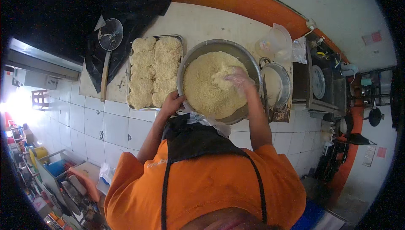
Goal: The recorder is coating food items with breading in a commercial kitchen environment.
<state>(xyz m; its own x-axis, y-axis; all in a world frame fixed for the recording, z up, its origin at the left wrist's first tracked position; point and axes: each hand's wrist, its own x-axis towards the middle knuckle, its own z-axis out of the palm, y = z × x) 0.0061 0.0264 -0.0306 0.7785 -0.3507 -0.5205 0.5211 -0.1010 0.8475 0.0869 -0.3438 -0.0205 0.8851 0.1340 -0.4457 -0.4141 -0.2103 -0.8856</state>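
Note:
A wide metal bowl (215, 44) in front of me holds a heap of pale yellow bread crumbs (202, 72). My left hand (173, 103) grips the bowl's near left rim, bare, with the thumb over the edge. Inside the bowl, my right hand (240, 79) wears a clear plastic glove and has its fingers on a crumb-coated piece (224, 75); what lies under the crumbs is hidden. Left of the bowl, touching or nearly touching it, a metal tray (183, 40) carries two columns of crumb-coated pieces (155, 68).
At the bowl's right stands a metal pot (286, 86) with pale contents, and behind it a clear plastic container (280, 38). A long-handled skimmer (105, 72) lies on black plastic sheeting (139, 11) at the left. The worn table (202, 19) backs against an orange-banded wall.

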